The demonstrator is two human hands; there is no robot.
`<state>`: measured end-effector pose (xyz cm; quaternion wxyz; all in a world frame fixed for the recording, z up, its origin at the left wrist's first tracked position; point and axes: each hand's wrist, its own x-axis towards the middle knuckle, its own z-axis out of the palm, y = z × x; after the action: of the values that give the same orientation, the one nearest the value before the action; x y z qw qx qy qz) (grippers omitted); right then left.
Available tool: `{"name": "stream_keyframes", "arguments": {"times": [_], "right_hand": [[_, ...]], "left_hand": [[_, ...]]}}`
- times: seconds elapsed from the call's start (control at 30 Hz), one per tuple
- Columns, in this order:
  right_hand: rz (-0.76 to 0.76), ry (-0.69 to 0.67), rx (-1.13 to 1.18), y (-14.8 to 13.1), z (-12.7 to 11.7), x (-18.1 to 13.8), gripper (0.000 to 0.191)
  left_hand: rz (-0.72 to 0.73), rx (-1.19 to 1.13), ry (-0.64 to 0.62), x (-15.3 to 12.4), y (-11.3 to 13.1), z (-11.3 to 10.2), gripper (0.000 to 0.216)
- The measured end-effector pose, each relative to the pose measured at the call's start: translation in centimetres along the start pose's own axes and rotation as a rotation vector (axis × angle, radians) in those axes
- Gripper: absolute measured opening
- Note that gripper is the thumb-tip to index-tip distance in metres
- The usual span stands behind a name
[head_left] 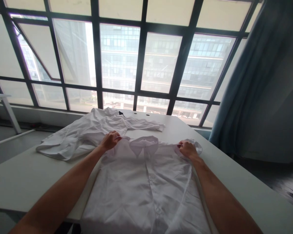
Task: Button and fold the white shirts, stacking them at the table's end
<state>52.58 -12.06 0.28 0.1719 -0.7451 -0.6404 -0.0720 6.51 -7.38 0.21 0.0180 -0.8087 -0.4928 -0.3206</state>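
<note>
A white button-up shirt (127,182) lies spread front side up before me, its collar (146,143) at the far end and its lower part running toward me past the bottom of the view. My left hand (111,140) pinches the cloth at the shoulder left of the collar. At the opposite shoulder my right hand (187,149) is closed on the fabric, with bunched cloth just beyond it. Both arms reach forward along the shirt's sides. Behind my left hand, a second white shirt (80,133) rests loosely crumpled, one sleeve stretched to the right.
The white table (236,182) extends on both sides, its near edge at the lower left. A small dark item (121,113) lies near the far edge. Large framed windows (119,58) stand behind, a blue-grey curtain (246,97) at right, and another white table (8,110) at left.
</note>
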Motion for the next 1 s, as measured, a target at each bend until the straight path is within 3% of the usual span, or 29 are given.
{"name": "stream_keyframes", "arguments": {"times": [0.07,0.17,0.4,0.53,0.6,0.7,0.77,0.8,0.87,0.93,1.0], "right_hand": [[-0.009,-0.020,0.050,0.6,0.3,0.3,0.021],[-0.054,-0.063,0.157,1.2,0.8,0.6,0.016],[-0.113,-0.109,0.398,1.7,-0.8,0.7,0.020],[-0.126,-0.319,0.557,2.0,-4.1,0.0,0.017],[-0.133,-0.461,0.681,2.2,-6.0,-0.2,0.025],[-0.166,-0.683,0.826,2.5,-8.2,0.7,0.039],[-0.173,-0.739,0.852,2.4,-8.8,2.4,0.047],[-0.163,-0.707,0.847,2.1,-8.8,3.6,0.050],[-0.088,-0.507,0.761,1.3,-8.0,6.1,0.053],[0.041,-0.236,0.513,0.2,-6.3,8.3,0.051],[0.134,-0.075,0.202,-0.5,-4.1,9.6,0.052]], "left_hand": [[-0.057,-0.088,0.080,0.1,-0.3,-0.5,0.018],[-0.115,-0.143,0.083,-0.1,-0.1,-1.3,0.015],[0.107,-0.161,-0.045,-0.1,0.9,-5.1,0.036],[0.157,-0.243,-0.270,0.1,0.0,-8.1,0.059],[0.192,-0.279,-0.361,0.4,-0.9,-9.0,0.057],[0.190,-0.320,-0.384,2.1,-2.2,-9.6,0.043],[0.147,-0.334,-0.388,4.3,-2.7,-9.7,0.042],[0.107,-0.322,-0.387,5.6,-2.8,-9.7,0.041],[-0.022,-0.203,-0.330,8.4,-2.6,-9.2,0.038],[-0.183,0.036,-0.145,10.6,-2.1,-8.0,0.036],[-0.265,0.183,-0.025,11.4,-1.5,-6.1,0.040]]}}
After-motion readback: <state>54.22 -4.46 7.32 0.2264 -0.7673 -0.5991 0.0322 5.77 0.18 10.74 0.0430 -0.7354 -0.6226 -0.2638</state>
